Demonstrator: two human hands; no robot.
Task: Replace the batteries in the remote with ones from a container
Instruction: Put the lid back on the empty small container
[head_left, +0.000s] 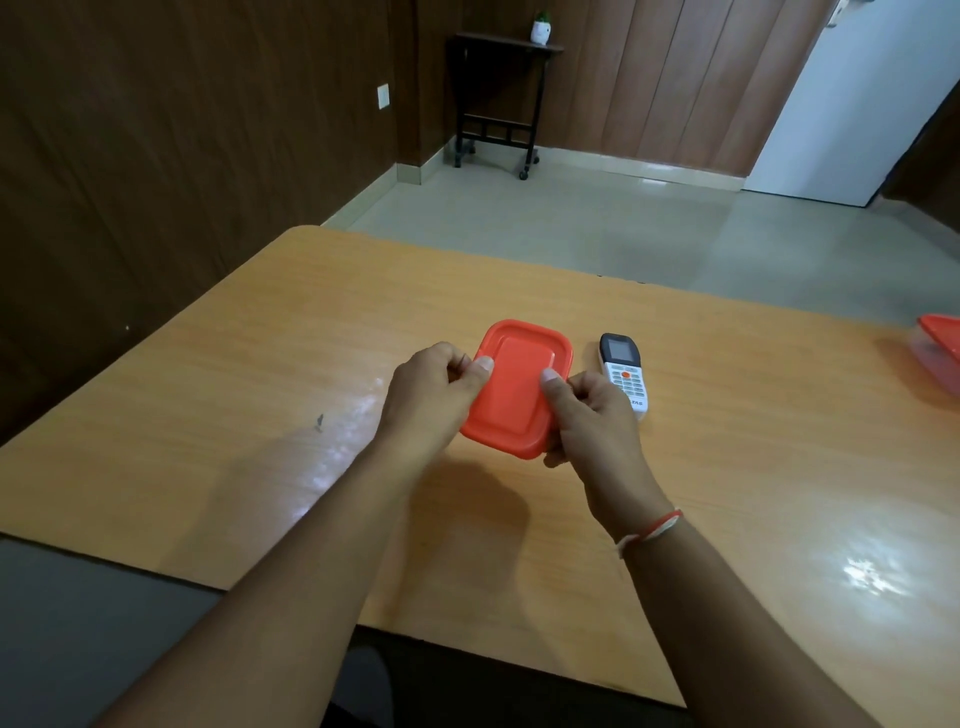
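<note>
A small container with an orange lid (519, 387) is held above the wooden table (260, 364), its lid facing me. My left hand (431, 395) grips its left edge, thumb on the lid. My right hand (587, 415) grips its right edge, thumb on the lid too. The container's body is hidden behind the lid and my fingers, so its contents cannot be seen. A white remote (623, 374) with a dark screen and an orange button lies face up on the table just right of my right hand, partly covered by it.
A second container with an orange lid (940, 353) sits at the table's far right edge. The table's far edge drops to a tiled floor. A dark side table (498, 104) with a small potted plant stands against the back wall.
</note>
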